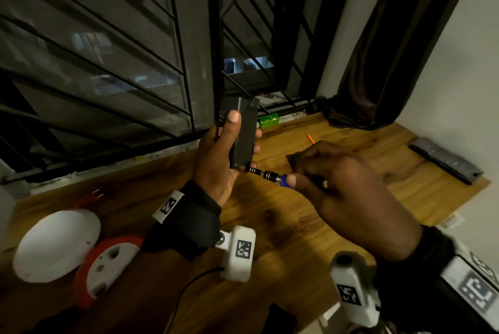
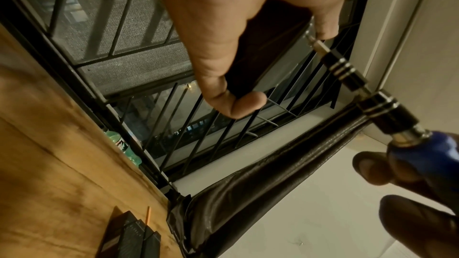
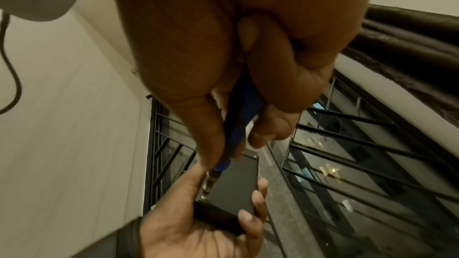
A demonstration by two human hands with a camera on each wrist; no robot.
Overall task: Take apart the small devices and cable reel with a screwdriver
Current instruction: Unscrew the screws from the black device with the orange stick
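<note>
The person's left hand (image 1: 216, 166) holds a small black box-shaped device (image 1: 243, 131) upright above the wooden table (image 1: 283, 239), the thumb lying along its front face and the fingertips wrapped around the far edge. The right hand (image 1: 348, 193) grasps a screwdriver with a blue handle (image 1: 272, 175), fingers curled around the handle. The screwdriver lies almost level, and its tip meets the lower corner of the device, just beside the left palm. From the right wrist view, the tip sits at a corner screw on the dark flat face (image 3: 231, 181).

Below the left wrist, on the table, lie a white round cover (image 1: 54, 244) and a red and white reel part (image 1: 105, 266), touching each other. Beyond the right hand, well apart, a flat dark grey device (image 1: 445, 160) rests near the table edge. Behind the left hand a green bottle (image 1: 267, 120) lies by the window grille (image 1: 108, 63).
</note>
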